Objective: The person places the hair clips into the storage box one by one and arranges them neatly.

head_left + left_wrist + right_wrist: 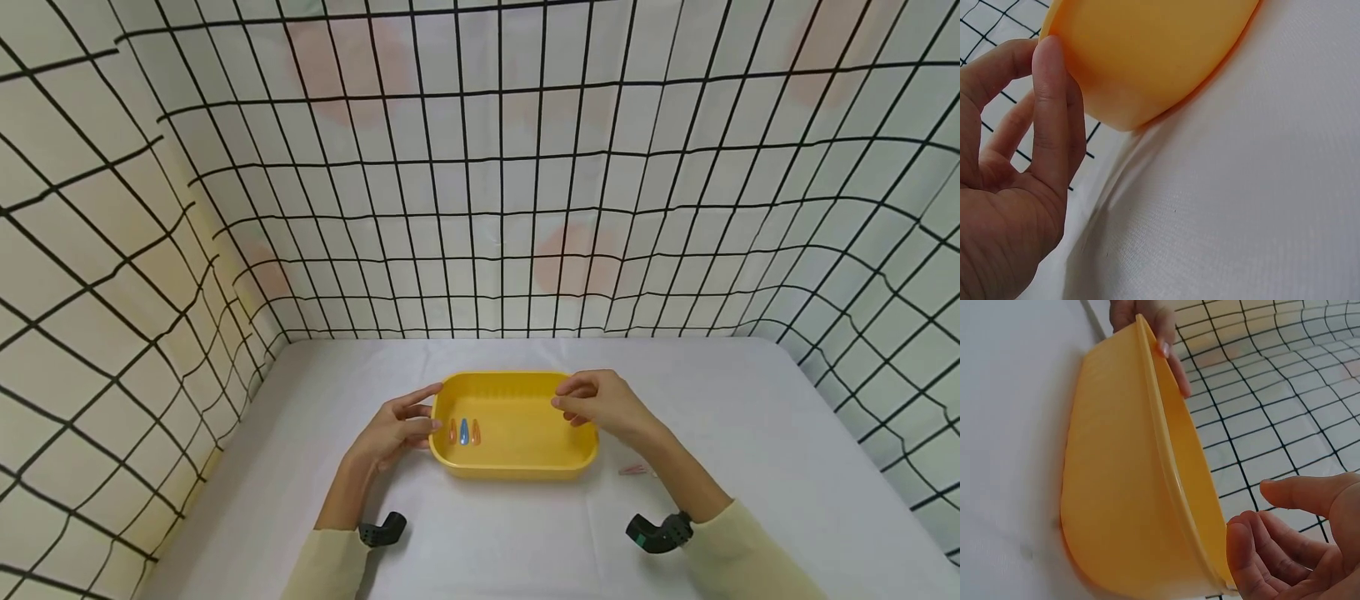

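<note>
A yellow plastic tray (pixel 517 472) sits on the white cloth. Inside it at the left, two orange hair clips (pixel 476 432) flank a blue hair clip (pixel 464 432). My left hand (pixel 395 432) holds the tray's left end, the thumb at the rim and other fingers along the outside; the left wrist view shows this grip close up. Above the tray's right end hovers my right hand (pixel 603 406), its fingers loosely bent. In the right wrist view a gap separates thumb and fingers (pixel 1297 490), with nothing seen between them. A pinkish hair clip (pixel 632 470) lies near the right forearm.
White cloth (pixel 480 542) covers the table on all sides of the tray. A black grid net (pixel 501 158) over pale sheeting encloses the back and both sides. Each wrist wears a black camera mount (pixel 660 533).
</note>
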Available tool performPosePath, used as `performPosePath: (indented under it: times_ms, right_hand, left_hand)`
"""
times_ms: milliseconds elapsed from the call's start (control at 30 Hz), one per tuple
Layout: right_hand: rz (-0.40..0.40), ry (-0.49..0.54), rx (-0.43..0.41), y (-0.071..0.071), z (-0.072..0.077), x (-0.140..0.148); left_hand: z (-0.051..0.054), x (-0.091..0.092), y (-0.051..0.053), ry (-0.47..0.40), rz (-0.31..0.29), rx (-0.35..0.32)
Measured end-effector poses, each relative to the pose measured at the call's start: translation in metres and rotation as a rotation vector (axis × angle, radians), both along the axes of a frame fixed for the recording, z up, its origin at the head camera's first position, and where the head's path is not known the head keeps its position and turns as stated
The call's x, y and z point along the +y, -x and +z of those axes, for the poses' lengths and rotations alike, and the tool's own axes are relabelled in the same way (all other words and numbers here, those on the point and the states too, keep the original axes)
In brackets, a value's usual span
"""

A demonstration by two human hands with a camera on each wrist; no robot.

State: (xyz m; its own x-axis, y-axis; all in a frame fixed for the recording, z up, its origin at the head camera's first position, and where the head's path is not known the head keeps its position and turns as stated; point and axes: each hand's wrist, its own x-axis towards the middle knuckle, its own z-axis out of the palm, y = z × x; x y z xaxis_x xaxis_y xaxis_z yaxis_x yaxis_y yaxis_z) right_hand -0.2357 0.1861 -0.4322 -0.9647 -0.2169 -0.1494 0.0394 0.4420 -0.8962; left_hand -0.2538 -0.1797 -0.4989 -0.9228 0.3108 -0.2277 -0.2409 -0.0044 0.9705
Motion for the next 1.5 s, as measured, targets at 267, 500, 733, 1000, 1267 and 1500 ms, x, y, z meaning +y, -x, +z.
performPosePath:
  times_ms: [267,500,733,1000,1267,1500]
  right_hand:
    - [-0.027,-0.029,0.027,-0.012,0.002,0.031]
    - [-0.077,-0.093,0.006,-0.022,-0.005,0.058]
    - [-0.106,-0.141,-0.01,-0.036,-0.017,0.081]
    - [-0.147,-0.173,-0.026,-0.048,-0.031,0.108]
    - [-0.116,-0.169,-0.02,-0.058,-0.046,0.131]
    - [-0.116,-0.172,0.003,-0.065,-0.059,0.144]
  left_hand:
    - [0.003,0.001,0.0,-0.01,-0.002,-0.013]
    - [0.002,0.001,-0.002,-0.012,0.003,-0.017]
    - [0.004,0.0,-0.002,-0.024,-0.002,-0.025]
    - [0.005,0.001,-0.001,-0.013,0.007,-0.029]
    - [0.003,0.0,0.0,-0.015,0.001,-0.036]
    - [0.003,0.001,-0.001,-0.023,-0.011,-0.025]
